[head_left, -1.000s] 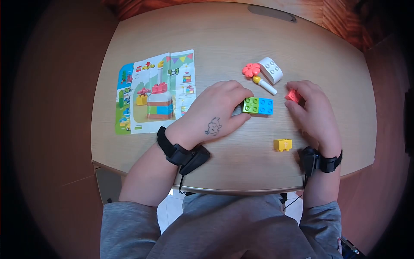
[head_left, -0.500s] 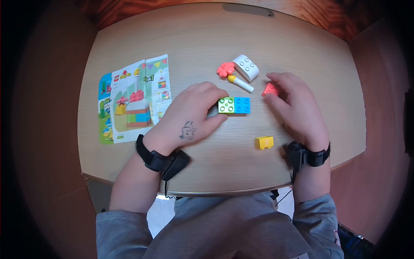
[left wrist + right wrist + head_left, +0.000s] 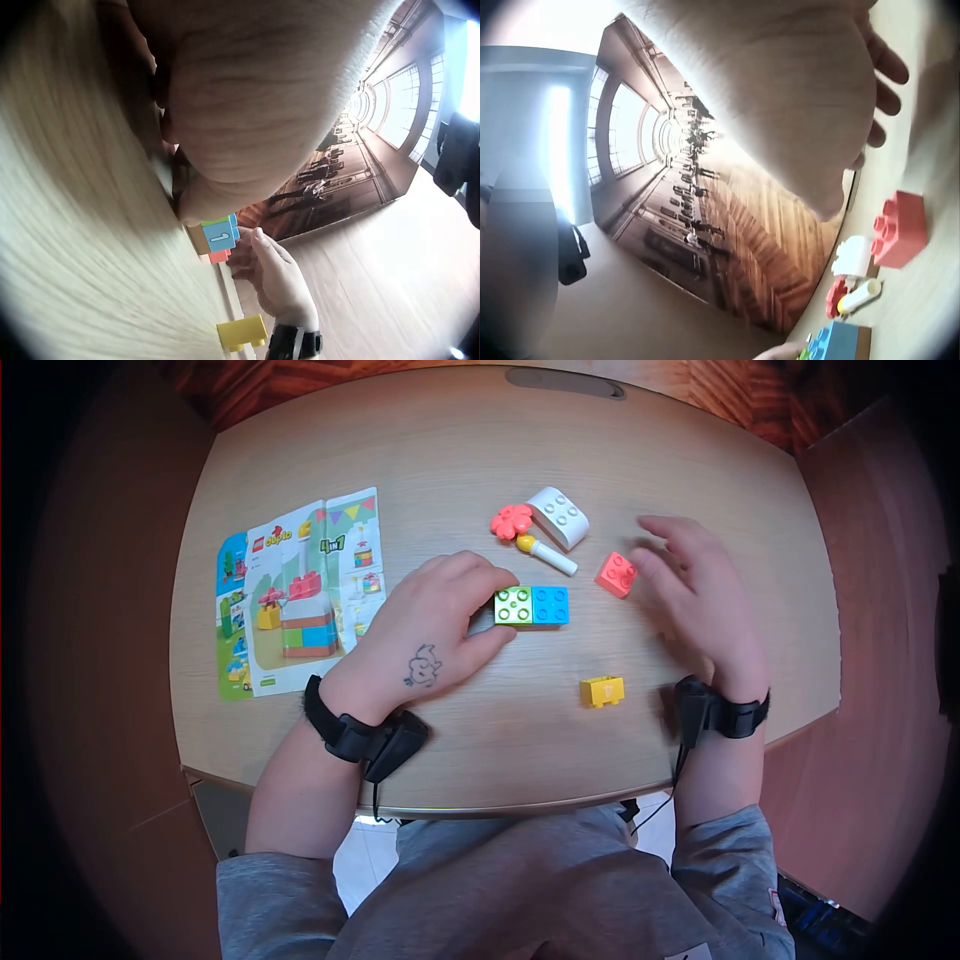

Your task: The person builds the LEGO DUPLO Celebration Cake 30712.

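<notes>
My left hand (image 3: 430,625) pinches a green Duplo brick (image 3: 514,606) between thumb and fingers. Against its right side sits a blue brick (image 3: 551,604), marked with a 1 in the left wrist view, over a brown layer (image 3: 865,343). Just right of these, a red brick (image 3: 615,575) lies studs up on the table. Beside it my right hand (image 3: 705,595) is held with loose, spread fingers and nothing in them; in the right wrist view its fingers are apart from the red brick. A yellow brick (image 3: 602,691) lies nearer me, between the two hands.
Beyond the bricks lie a coral flower piece (image 3: 511,521), a white curved brick (image 3: 558,518) and a white candle piece (image 3: 549,555) with a yellow tip. A Duplo instruction leaflet (image 3: 300,660) is spread left of my left hand on the wooden table (image 3: 480,770).
My right hand has let go of the red brick and drawn away to the right. The left hand keeps its hold. The head view has swung, shifting everything leftward in the picture.
</notes>
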Demonstrator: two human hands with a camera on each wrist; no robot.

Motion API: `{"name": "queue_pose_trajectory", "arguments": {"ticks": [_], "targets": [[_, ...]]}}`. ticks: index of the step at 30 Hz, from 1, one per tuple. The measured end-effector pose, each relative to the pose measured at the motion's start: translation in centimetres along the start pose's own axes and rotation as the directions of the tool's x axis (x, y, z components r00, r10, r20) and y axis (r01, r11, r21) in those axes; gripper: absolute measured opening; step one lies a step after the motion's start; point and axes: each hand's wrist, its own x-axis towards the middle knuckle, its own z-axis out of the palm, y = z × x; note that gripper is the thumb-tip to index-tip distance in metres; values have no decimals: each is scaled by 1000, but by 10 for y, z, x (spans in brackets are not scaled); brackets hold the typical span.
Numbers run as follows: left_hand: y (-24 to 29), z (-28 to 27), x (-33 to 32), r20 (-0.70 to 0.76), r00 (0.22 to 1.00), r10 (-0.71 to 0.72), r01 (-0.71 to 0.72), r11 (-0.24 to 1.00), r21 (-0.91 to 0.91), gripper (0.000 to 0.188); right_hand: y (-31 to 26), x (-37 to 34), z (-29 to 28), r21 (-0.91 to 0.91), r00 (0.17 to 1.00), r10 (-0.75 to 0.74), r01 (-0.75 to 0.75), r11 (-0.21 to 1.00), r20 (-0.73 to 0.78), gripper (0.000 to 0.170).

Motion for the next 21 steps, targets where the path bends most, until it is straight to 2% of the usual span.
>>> {"name": "queue_pose_trajectory", "arguments": {"ticks": [1, 2, 3, 5, 7, 9, 10, 12, 13, 15, 16, 18, 19, 21], "targets": [[0, 0, 0, 0, 1000, -1, 1, 1000, 1, 38, -3, -1, 6, -14, 985, -172, 172, 985, -7, 42], [0, 0, 0, -3, 1000, 2, -2, 1000, 0, 38, -4, -5, 14, -55, 971, -236, 234, 971, -31, 40], [0, 0, 0, -5, 1000, 6, -6, 1000, -1, 38, -9, -6, 17, -53, 971, -235, 233, 971, -31, 40], [1, 1, 0, -7, 1000, 6, -6, 1000, 0, 38, -17, -7, 23, -55, 943, -332, 330, 942, -19, 39], [1, 0, -1, -8, 1000, 7, -7, 1000, 0, 38, -17, -8, 24, -35, 939, -341, 342, 939, 36, 39], [2, 0, 0, 1, 1000, 0, 0, 1000, -3, 37, -13, -10, 20, -63, 968, -245, 248, 967, 61, 41], [1, 0, 0, 1, 1000, 1, -1, 1000, -3, 37, -7, -9, 18, -63, 968, -244, 248, 967, 61, 41], [1, 0, 0, -7, 1000, 12, -12, 1000, 8, 37, 11, -2, 14, -69, 995, -79, 74, 995, -61, 44], [1, -1, 0, -6, 1000, 13, -13, 1000, 7, 37, 16, 1, 11, -69, 995, -77, 73, 995, -62, 44], [2, -4, 0, 66, 998, -3, 5, 999, -32, 36, 27, 7, 3, 38, 990, 93, -90, 995, -104, 45], [4, -6, 0, 70, 998, 2, 0, 999, -34, 36, 36, 11, 1, 37, 989, 98, -95, 995, -108, 45], [10, -9, -1, 14, 989, -149, 147, 944, -296, 38, 52, 16, 2, 224, 952, 173, -117, 968, -252, 44], [10, -9, -2, 16, 989, -147, 145, 945, -294, 38, 49, 16, 1, 225, 951, 175, -118, 967, -254, 44], [6, -5, -2, -258, 928, -268, 178, 929, -326, 44, 40, 15, -1, 270, 937, 196, -117, 956, -288, 43]]}}
